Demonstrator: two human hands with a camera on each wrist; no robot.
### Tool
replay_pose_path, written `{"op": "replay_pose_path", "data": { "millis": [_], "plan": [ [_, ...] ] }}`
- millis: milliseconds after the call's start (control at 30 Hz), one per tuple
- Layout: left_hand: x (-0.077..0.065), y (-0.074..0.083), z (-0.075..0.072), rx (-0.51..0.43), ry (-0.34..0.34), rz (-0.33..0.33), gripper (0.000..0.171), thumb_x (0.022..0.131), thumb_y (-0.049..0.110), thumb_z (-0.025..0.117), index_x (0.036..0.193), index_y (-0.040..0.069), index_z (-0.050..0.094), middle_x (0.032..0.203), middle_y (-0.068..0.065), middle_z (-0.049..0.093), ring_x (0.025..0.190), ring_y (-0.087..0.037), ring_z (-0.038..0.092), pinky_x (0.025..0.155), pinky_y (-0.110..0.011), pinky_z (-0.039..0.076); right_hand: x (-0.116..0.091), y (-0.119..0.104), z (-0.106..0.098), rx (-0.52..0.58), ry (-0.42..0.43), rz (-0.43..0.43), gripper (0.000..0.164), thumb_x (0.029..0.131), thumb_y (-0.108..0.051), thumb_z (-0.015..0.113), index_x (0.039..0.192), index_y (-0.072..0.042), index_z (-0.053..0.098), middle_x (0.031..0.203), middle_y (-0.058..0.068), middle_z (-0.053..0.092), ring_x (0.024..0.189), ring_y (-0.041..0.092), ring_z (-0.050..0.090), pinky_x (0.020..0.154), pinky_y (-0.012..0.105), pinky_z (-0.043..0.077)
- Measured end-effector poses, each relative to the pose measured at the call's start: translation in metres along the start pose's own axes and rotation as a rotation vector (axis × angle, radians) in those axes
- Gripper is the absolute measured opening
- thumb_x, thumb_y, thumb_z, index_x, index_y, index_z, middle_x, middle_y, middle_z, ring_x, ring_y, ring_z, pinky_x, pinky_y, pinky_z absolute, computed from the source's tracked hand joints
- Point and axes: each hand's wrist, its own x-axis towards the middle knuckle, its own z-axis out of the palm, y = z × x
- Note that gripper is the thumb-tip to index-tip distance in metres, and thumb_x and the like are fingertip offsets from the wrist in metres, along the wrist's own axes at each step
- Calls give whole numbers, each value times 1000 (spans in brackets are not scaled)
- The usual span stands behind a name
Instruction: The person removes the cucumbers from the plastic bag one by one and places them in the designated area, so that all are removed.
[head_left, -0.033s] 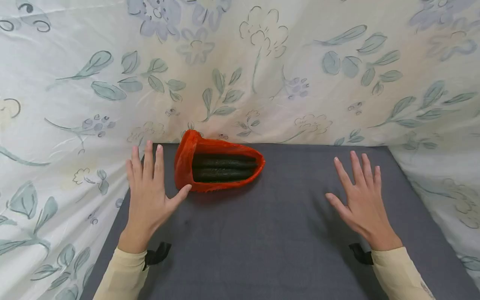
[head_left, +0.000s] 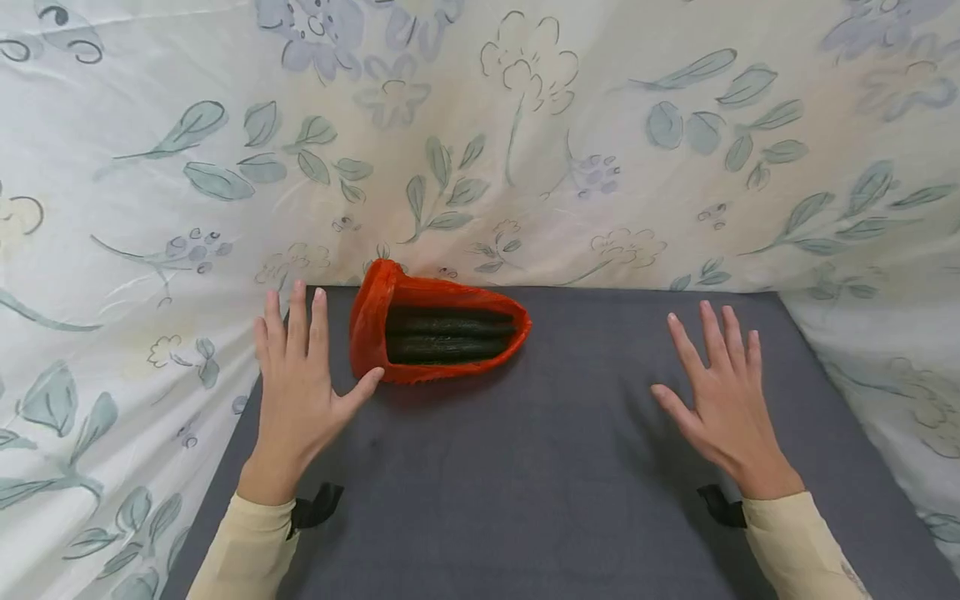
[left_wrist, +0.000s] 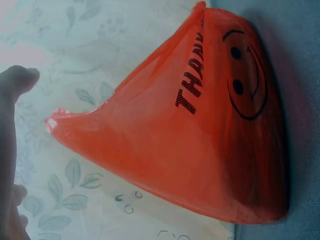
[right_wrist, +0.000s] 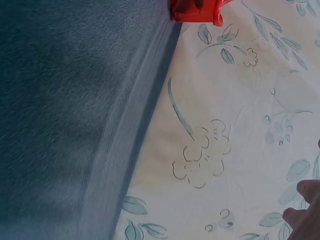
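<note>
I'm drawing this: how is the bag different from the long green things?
The bag is bright orange-red; the long green things are very dark. The bag is wide, with its mouth open; the long green things are narrow. The bag shows a black smiley face; no print can be seen on the long green things. Both are toward the far side of the grey table.

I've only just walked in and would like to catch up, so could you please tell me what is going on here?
A person's left hand and right hand are spread open above a dark grey table, and neither grips anything. The open red bag sits near the table's far edge, with what look like dark green cucumbers inside. The left hand is the nearer one to it.
</note>
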Motion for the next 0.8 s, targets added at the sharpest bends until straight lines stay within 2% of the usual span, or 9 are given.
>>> {"op": "replay_pose_path", "data": {
  "millis": [133,267,367,467,600,800],
  "plan": [
    [4,-1,3,-67,12,-29,104,101,75,50,172,3,25,178,-17,23,162,-47,16,131,-67,12,9,1,4,57,1,-16,90,105,-77,42,173,-20,32,178,18,21,164,45,12,131,66,2],
    [17,-3,6,-182,-8,-119,99,99,67,59,172,6,28,171,-19,37,157,-45,30,129,-65,24,26,0,9,182,-19,-18,80,104,-53,66,170,-16,39,176,14,31,163,41,21,132,63,13],
    [28,-4,8,-266,-30,-192,92,98,56,66,170,9,34,164,-16,45,151,-41,38,125,-65,31,38,-4,13,270,-67,19,78,102,-37,76,169,-19,42,175,8,34,162,36,26,128,66,25],
    [39,-3,10,-353,-48,-252,83,97,46,72,164,7,43,155,-14,54,142,-37,48,120,-60,39,48,-10,16,314,-117,62,79,101,-34,79,170,-25,40,174,3,35,160,34,32,120,72,34],
    [52,1,15,-443,-76,-315,77,98,41,75,160,5,47,147,-13,60,132,-35,57,114,-57,46,62,-15,21,334,-157,84,78,102,-37,78,170,-30,39,173,1,38,157,35,38,114,75,39],
    [64,5,22,-463,-121,-366,73,99,45,74,154,2,51,139,-13,63,124,-34,60,108,-56,50,84,-24,30,370,-189,64,75,103,-43,76,169,-29,42,170,5,43,155,36,40,117,72,38]
  ]
}}
